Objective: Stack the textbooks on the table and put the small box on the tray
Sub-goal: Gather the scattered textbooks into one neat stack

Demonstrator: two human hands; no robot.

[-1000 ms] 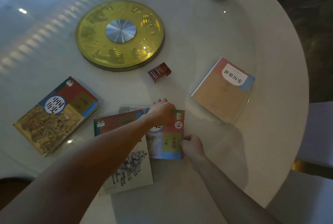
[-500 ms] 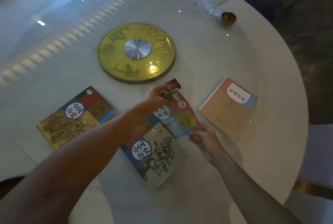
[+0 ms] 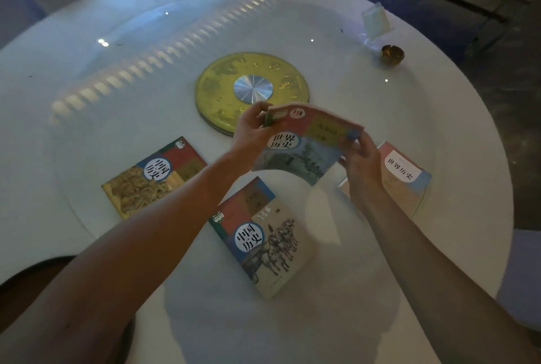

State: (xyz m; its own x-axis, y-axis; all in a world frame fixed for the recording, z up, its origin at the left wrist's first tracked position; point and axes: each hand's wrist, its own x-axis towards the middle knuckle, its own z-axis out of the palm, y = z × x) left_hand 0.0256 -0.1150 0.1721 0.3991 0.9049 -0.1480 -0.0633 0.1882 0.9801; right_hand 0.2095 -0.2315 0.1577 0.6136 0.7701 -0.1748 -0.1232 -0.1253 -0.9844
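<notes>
We hold one world-history textbook (image 3: 304, 141) in the air just in front of the gold tray (image 3: 251, 91), its cover bowed. Our left hand (image 3: 251, 132) pinches its far-left corner, fingers curled shut on the edge; our right hand (image 3: 358, 159) grips the right corner, thumb on top. Nearer to us than the tray, the horse-cover textbook (image 3: 263, 240) lies flat on the white table (image 3: 117, 56). The carving-cover textbook (image 3: 152, 179) lies to the tray's near left, the pale textbook (image 3: 401, 176) to its near right, partly behind our right hand. We cannot see the small box.
</notes>
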